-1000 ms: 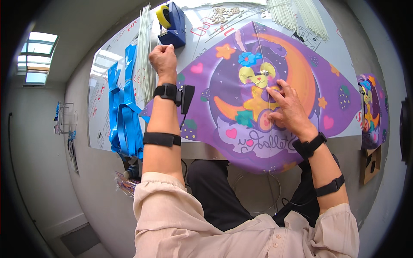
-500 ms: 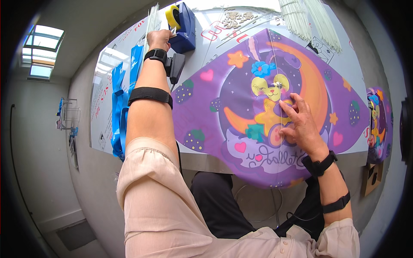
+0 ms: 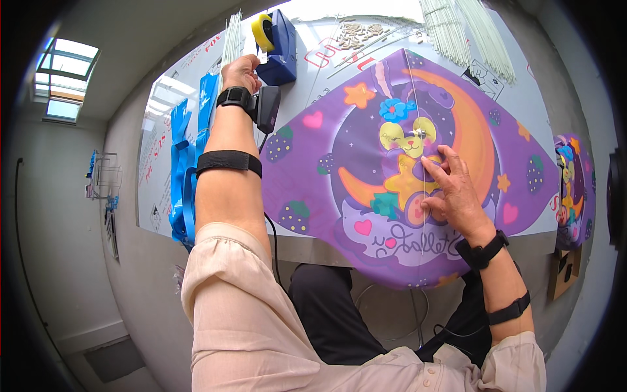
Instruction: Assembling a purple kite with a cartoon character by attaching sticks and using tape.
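One purple printed sheet (image 3: pixel 310 176) lies on the white tabletop (image 3: pixel 310 81), near corner overhanging its edge. Right hand (image 3: pixel 454 193) on it: fingers spread, unclenched, thumb and index tips at a thin rod (image 3: pixel 425 183) along the sheet's middle. Blue strips (image 3: pixel 179 157) lie to the left. Left hand (image 3: pixel 240 73) at the front of a blue tape dispenser (image 3: pixel 281 52); grip cannot be told. Farther off: small brown pieces (image 3: pixel 356 31), pale stick bundles (image 3: pixel 447 36).

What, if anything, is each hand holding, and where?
The right hand pins the thin rod near its middle. Whether the left hand grips the yellow tape cannot be told.
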{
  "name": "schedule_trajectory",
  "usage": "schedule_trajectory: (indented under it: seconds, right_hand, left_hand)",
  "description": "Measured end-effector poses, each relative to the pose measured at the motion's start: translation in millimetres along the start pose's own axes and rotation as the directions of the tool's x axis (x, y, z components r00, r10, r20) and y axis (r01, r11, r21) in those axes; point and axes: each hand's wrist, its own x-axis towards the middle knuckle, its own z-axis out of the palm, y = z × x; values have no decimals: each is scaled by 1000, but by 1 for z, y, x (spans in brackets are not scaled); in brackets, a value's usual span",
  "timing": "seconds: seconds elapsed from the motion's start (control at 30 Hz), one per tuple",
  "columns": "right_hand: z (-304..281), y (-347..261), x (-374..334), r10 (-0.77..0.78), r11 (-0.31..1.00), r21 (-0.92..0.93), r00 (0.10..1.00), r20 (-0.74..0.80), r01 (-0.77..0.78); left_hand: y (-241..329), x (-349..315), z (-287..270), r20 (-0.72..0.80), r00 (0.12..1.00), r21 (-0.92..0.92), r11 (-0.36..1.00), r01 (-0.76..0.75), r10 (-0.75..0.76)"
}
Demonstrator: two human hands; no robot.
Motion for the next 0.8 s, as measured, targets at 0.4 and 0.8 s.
schedule_trajectory:
  seconds: [0.4, 0.8]
  right_hand:
    - [1, 1, 2, -13, 1000, 2, 1000, -23, 13]
    - [3, -9, 4, -67, 997, 29, 997, -33, 68]
  left_hand:
    - [-15, 4, -3, 48, 993, -122, 986, 112, -107]
    - [-58, 49, -31, 96, 992, -264, 958, 110, -88]
